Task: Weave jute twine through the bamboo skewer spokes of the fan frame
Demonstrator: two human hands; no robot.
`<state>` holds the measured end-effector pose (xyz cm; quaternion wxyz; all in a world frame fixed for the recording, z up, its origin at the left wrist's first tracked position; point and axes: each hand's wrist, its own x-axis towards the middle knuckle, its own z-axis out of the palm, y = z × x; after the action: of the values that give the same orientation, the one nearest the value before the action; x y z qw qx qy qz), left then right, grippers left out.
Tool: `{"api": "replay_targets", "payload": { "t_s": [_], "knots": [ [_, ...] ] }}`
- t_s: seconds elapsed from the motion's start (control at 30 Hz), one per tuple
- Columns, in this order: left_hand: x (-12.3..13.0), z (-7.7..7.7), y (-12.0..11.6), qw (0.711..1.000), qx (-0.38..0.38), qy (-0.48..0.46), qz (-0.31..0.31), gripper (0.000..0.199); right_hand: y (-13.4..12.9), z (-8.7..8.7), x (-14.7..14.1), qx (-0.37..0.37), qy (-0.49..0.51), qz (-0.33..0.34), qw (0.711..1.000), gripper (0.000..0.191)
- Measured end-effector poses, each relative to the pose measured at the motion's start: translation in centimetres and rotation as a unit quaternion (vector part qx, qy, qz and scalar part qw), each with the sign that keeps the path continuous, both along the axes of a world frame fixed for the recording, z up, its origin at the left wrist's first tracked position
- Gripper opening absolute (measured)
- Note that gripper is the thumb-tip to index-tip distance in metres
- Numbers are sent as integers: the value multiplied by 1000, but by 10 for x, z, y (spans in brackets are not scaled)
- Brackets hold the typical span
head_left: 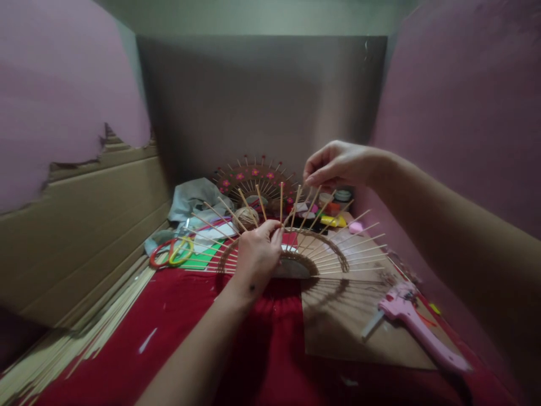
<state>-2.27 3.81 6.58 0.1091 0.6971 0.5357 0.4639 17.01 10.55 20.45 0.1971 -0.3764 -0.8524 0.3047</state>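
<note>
A fan-shaped frame of thin wooden sticks (282,197) stands in front of me, with brown twine (338,248) woven through the sticks in a curved band. Near its middle, my left hand (260,245) is closed, thumb and fingers pinching the frame among the sticks. My right hand (332,163) is raised above the stick tips on the right. Its fingers are pressed together; a faint blurred strand shows below them, but what they hold is too small to make out. A darker half-round base (296,266) shows at the bottom centre of the frame.
A pink glue gun (416,321) lies on brown board (338,332) at the right. Scissors (172,252), a twine ball (245,219) and a finished flowered fan (253,176) sit behind. Loose sticks (84,332) line the cardboard wall (97,225) at left. Red cloth (177,321) covers the front.
</note>
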Motion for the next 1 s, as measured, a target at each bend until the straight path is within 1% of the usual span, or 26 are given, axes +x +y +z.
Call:
{"api": "replay_targets", "payload": {
  "t_s": [0.17,0.27,0.33,0.47,0.57,0.67,0.83,0.9,1.0],
  "knots": [
    [1,-1,-1,1000,16,-5,1,21,-15,10,-21,37,-15,39,998,21],
    [1,-2,0,1000,29,-9,-2,21,-13,14,-21,50,-39,52,997,19],
    [1,-3,1,999,32,-13,-6,21,-7,14,-16,27,-30,42,998,19],
    [1,-3,1,1000,19,-18,-3,21,1,6,-5,-58,32,14,998,22],
    [1,-4,1,1000,21,-20,-6,22,0,2,-3,-88,56,32,994,22],
    [0,-5,2,999,22,-24,-10,22,-2,3,-5,-110,50,61,991,18],
    [-2,-6,1,999,21,-24,-18,23,4,3,-6,-182,72,80,977,15],
    [-2,-6,1,999,22,-24,-22,23,8,1,-4,-202,83,76,973,12],
    [-2,-8,2,999,20,-29,-22,24,13,-2,-3,-211,106,43,971,10]
  ]
}}
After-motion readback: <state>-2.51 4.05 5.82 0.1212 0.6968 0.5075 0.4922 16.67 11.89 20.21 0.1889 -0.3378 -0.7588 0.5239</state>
